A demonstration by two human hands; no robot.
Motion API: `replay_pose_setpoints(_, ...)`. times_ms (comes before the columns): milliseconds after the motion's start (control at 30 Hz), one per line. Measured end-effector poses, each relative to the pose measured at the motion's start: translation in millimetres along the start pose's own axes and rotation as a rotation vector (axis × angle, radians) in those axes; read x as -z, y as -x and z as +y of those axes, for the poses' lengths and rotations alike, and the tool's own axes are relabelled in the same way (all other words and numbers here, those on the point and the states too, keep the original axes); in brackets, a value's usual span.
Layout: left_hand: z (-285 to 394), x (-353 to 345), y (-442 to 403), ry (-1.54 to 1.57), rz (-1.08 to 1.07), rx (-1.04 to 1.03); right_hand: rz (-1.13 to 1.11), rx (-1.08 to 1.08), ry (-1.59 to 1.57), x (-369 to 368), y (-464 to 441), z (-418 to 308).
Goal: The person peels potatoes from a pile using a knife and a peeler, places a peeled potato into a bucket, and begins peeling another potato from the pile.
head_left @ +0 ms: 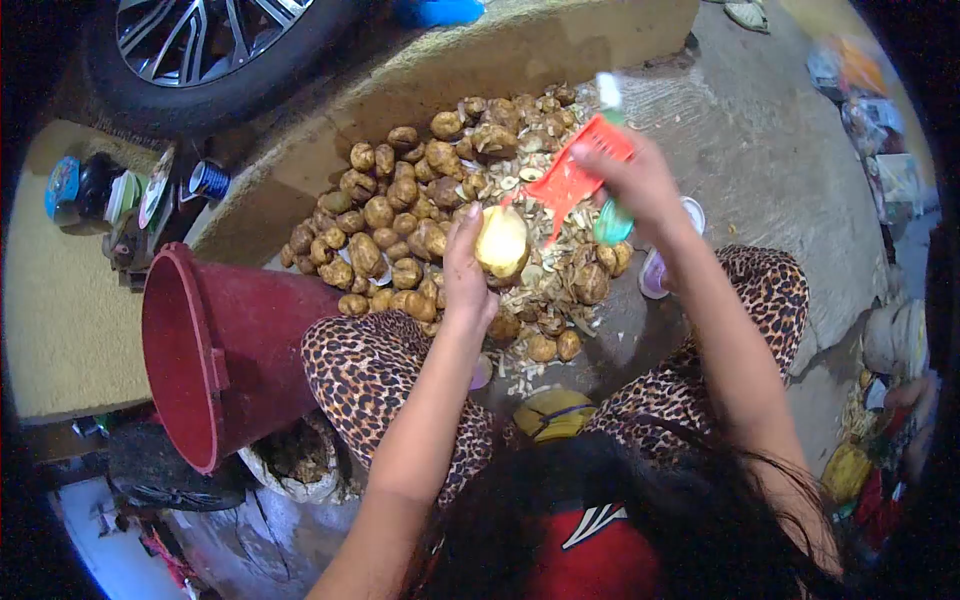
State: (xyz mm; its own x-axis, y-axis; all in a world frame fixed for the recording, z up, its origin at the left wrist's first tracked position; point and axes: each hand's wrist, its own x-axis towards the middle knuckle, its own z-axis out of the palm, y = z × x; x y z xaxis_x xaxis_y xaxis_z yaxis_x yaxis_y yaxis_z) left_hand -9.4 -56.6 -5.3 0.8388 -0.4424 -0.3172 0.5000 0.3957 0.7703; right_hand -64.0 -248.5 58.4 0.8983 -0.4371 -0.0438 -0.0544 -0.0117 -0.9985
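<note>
My left hand (464, 265) is closed around a large potato (503, 243), whose upper face is peeled to pale yellow while brown skin stays underneath. To the right of it, apart from the potato, my right hand (640, 180) grips a red plastic tool (572, 178) with slots in it. Green parts and a white tip show around that fist, smeared by motion, so the tool's exact kind is unclear. Below both hands lies a heap of brown unpeeled potatoes (385, 212). Pale peelings (535, 275) cover the ground along the heap's right side.
A dark red bucket (265, 340) lies tipped at the left, its mouth facing left. Behind the heap runs a low concrete ledge (300, 150) with a car wheel (205, 50) above it. A yellow object (552, 414) sits between my leopard-print knees. Bags (875, 130) line the right edge.
</note>
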Motion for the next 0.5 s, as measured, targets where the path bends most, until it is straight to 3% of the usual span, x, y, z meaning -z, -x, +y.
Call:
replay_pose_setpoints(67,-1,-3,2,0.043,0.026,0.045,-0.142,-0.024,-0.037,-16,13,-3)
replay_pose_setpoints(200,14,-12,20,0.085,0.008,0.173,0.178,0.103,0.060,16,-19,10)
replay_pose_setpoints(267,16,-11,19,0.100,0.028,0.189,0.134,0.016,-0.072,20,-19,7)
replay_pose_setpoints(367,7,13,5,0.276,-0.190,0.307,-0.051,0.006,-0.099,-10,3,-1)
replay_pose_setpoints(400,11,-23,13,0.247,0.263,0.280,-0.103,0.007,-0.096,-22,14,-5)
replay_pose_setpoints(433,11,-19,12,0.249,0.165,0.308,-0.154,0.008,-0.093,-28,21,-7)
replay_pose_setpoints(500,9,-5,15,0.250,-0.030,0.370,-0.043,0.050,-0.088,-17,10,1)
